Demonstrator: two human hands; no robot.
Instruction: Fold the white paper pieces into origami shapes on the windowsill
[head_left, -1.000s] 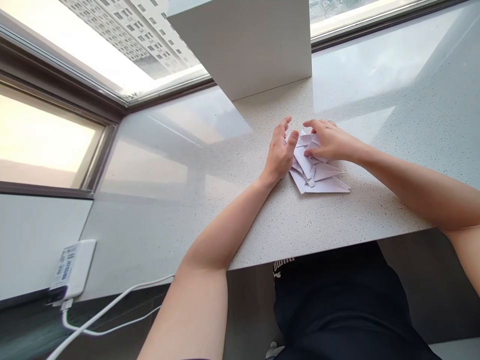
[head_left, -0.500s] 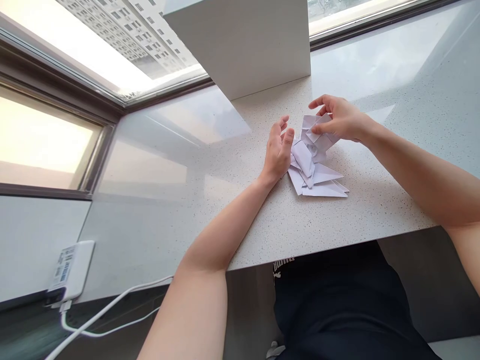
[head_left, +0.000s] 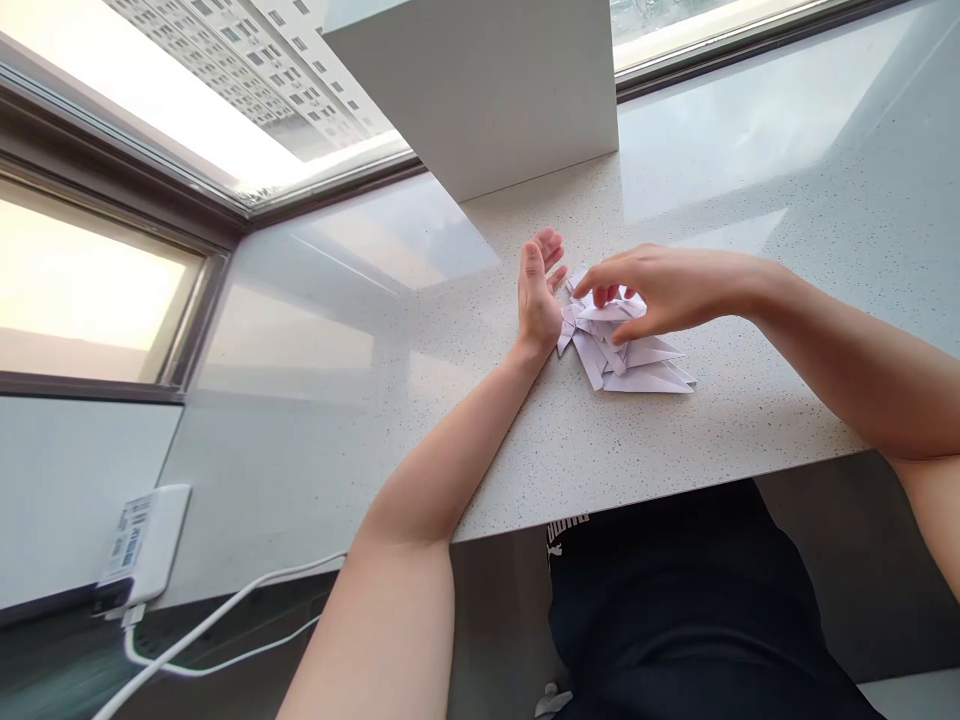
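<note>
A loose pile of folded white paper pieces (head_left: 645, 378) lies on the counter, several of them with pointed ends. My left hand (head_left: 540, 295) stands on its edge at the pile's left side, open, palm toward the paper and fingers up. Above the pile, my right hand (head_left: 652, 285) reaches in from the right, its thumb and fingers apart over the upper pieces. The fingertips are at the paper, and the hand hides part of the pile. No piece is clearly pinched between them.
The speckled white counter (head_left: 420, 420) ends at a front edge near my lap. A white box-like block (head_left: 487, 100) rises behind the pile. Windows (head_left: 97, 290) border the counter. At lower left, a white adapter (head_left: 154, 540) has white cables (head_left: 225, 620) running from it.
My right hand has come down and left over the pile, and its upper pieces have shifted down and left. My left hand has turned slightly left, with its fingers spread more.
</note>
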